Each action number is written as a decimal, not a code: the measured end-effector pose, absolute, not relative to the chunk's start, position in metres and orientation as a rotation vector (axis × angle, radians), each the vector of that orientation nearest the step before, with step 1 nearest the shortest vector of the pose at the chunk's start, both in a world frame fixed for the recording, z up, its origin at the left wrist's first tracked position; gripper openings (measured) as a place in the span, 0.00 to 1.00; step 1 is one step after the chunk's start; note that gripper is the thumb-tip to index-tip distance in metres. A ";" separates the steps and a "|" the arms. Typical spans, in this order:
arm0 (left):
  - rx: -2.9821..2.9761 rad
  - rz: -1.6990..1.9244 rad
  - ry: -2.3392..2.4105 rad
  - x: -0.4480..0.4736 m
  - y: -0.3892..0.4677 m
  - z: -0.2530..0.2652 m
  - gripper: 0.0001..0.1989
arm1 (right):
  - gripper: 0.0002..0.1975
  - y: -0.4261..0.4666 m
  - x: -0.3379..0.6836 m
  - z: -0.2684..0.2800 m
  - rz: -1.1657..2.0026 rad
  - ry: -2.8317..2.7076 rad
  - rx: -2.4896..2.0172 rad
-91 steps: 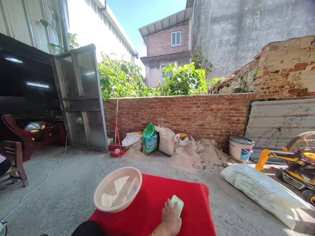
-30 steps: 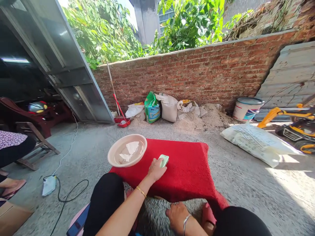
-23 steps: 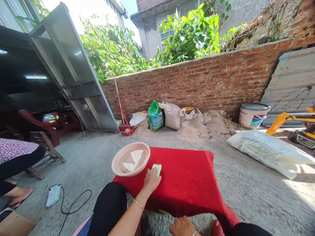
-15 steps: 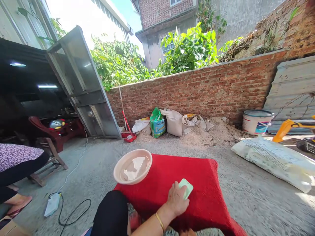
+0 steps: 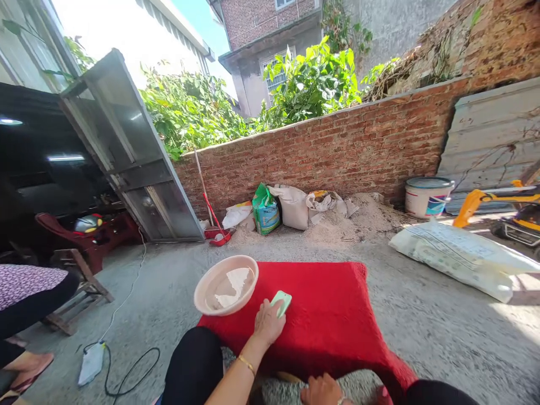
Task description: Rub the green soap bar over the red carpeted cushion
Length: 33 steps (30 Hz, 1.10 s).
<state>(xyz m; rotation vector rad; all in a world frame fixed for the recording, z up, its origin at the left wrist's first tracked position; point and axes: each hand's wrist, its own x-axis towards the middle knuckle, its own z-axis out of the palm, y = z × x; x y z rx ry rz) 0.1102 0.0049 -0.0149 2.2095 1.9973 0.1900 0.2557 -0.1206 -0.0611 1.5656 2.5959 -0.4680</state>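
My left hand (image 5: 269,322), with a gold bangle on its wrist, is closed on a flat pale green block (image 5: 282,302) with rounded corners. Its exact kind does not show. The block lies against a red cloth (image 5: 324,292) spread over a low support before my knees. On the cloth's left end, close to that hand, stands a pale pink basin (image 5: 202,287) of water with bright reflections. My right hand (image 5: 323,389) is low at the bottom edge, below the cloth's near side, its fingers curled together; whatever they may hold is hidden.
A seated person's leg (image 5: 37,292) and a wooden chair (image 5: 80,281) are at left, near a power strip (image 5: 91,363) with a looped cable. Filled sacks (image 5: 291,208) line the brick wall (image 5: 329,157). A white sack (image 5: 455,256) and a bucket (image 5: 428,197) stand right.
My left hand has slid the green block leftward and slightly away across the red cloth, closer to the basin. More of my right hand has come into view at the bottom.
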 end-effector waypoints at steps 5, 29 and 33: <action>2.305 0.139 2.014 0.119 0.001 -0.001 0.24 | 0.17 -0.134 0.253 -0.034 -0.352 2.523 1.460; 2.562 0.126 1.915 0.135 -0.009 -0.001 0.23 | 0.15 -0.137 0.258 -0.014 -0.447 2.548 1.484; 2.595 0.185 1.786 0.162 -0.020 0.001 0.22 | 0.15 -0.135 0.258 -0.017 -0.464 2.557 1.471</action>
